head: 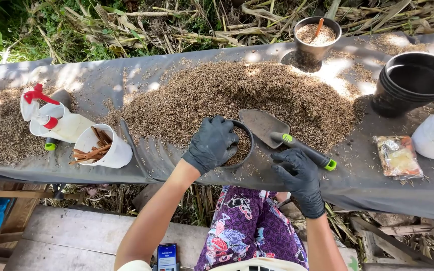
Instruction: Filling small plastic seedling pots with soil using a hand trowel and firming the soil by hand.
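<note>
- Two black-gloved hands work at the near edge of a long bench covered with a grey sheet (96, 80).
- The left hand (212, 143) is closed over the rim of a small black pot (242, 145), fingers curled on its left side; the pot sits just inside the near edge, partly filled with brown husk.
- The right hand (297, 173) lies just beside the handle of a trowel (282, 135), fingers bent and loosely spread; whether they touch the handle I cannot tell, but they are not wrapped around it.
- The trowel rests on the sheet, its grey blade touching the pot's right side, its black handle with green tips pointing toward the near edge.
- A broad heap of husk (237, 95) fills the middle of the bench behind the pot.
- Toward the left end lie a white spray bottle with a red trigger (51, 118) and a tipped white cup of brown sticks (101, 148).
- At the far edge stands a filled pot with an orange stick (317, 37).
- Near the right end sit a stack of black pots (413, 83) and a small clear packet (398, 156).
</note>
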